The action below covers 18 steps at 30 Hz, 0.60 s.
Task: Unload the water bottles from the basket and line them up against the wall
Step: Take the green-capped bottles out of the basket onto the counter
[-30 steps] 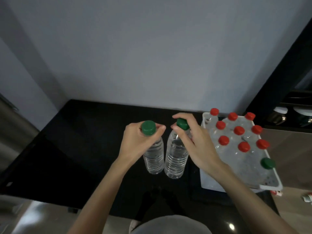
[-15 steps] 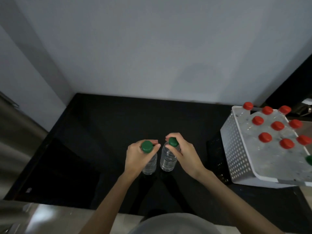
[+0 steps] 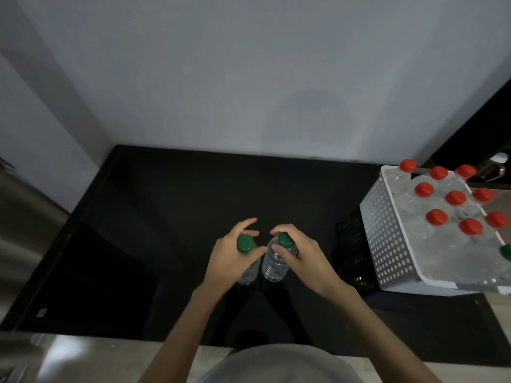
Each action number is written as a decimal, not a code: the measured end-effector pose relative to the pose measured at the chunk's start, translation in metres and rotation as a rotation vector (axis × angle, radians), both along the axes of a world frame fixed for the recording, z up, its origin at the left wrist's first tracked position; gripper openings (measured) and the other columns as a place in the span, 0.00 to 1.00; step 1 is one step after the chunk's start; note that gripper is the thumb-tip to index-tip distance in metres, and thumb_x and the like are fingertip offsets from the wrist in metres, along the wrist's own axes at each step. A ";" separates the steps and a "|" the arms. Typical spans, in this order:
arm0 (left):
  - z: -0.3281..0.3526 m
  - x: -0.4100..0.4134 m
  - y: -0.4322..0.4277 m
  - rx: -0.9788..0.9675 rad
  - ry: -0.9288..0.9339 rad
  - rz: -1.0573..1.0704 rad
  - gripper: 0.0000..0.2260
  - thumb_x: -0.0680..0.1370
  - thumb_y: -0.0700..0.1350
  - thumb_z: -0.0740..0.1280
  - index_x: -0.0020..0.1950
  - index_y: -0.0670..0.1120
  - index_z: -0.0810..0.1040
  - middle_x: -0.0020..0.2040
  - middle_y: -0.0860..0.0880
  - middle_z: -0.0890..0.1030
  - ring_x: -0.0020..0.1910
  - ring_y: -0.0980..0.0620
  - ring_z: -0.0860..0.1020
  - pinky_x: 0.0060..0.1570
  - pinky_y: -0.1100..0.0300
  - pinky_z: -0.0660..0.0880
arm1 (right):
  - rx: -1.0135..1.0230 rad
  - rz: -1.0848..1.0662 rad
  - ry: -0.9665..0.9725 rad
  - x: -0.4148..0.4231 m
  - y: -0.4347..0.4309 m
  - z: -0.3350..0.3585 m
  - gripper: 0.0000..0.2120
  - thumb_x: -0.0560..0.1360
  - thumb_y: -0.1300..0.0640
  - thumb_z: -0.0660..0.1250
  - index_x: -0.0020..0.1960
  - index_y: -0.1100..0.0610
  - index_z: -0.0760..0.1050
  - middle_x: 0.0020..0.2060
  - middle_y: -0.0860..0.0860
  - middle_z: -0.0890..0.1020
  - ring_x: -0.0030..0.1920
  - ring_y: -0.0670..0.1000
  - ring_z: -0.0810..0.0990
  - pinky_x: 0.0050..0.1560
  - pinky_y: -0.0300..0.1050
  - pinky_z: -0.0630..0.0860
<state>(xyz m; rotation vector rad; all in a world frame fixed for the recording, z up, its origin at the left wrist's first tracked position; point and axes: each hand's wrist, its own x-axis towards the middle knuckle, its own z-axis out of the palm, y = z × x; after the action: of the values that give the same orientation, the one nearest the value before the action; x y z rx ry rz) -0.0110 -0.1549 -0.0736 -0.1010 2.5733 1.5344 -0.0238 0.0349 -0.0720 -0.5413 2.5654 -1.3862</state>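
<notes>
I am placing bottles: my left hand is gripping one clear plastic green-capped water bottle, my right hand its twin, at the middle of the black surface. Next, I judge, both go to its back edge, against the grey wall.

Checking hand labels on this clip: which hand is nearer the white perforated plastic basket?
Right. The right hand, gripping one green-capped clear plastic bottle, is left of the white perforated basket; the left hand, gripping the other green-capped bottle, is farther left.
</notes>
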 end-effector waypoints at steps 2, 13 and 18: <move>0.005 0.004 0.001 -0.087 0.061 0.007 0.31 0.71 0.48 0.75 0.71 0.59 0.67 0.63 0.58 0.78 0.62 0.62 0.75 0.64 0.58 0.72 | 0.035 0.006 -0.001 0.000 0.003 0.001 0.15 0.79 0.53 0.64 0.64 0.42 0.70 0.56 0.39 0.76 0.58 0.40 0.76 0.59 0.40 0.74; 0.074 -0.010 0.055 -0.240 0.426 -0.053 0.26 0.76 0.50 0.69 0.73 0.54 0.67 0.72 0.55 0.70 0.73 0.56 0.65 0.72 0.46 0.64 | 0.097 -0.228 0.301 -0.008 0.077 0.063 0.18 0.77 0.52 0.65 0.67 0.48 0.73 0.63 0.43 0.76 0.63 0.38 0.73 0.63 0.32 0.68; 0.088 -0.031 0.118 -0.128 0.479 -0.091 0.24 0.77 0.49 0.69 0.72 0.53 0.69 0.70 0.55 0.73 0.70 0.57 0.69 0.70 0.57 0.67 | 0.092 -0.468 0.418 -0.011 0.155 0.073 0.15 0.78 0.57 0.64 0.64 0.49 0.73 0.58 0.41 0.76 0.59 0.35 0.73 0.61 0.33 0.70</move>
<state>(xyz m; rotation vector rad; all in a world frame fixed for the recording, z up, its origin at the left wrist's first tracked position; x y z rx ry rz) -0.0418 -0.0373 0.0142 0.4146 2.9818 1.5084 -0.0347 0.1896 0.0013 -0.2378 3.2349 -1.3896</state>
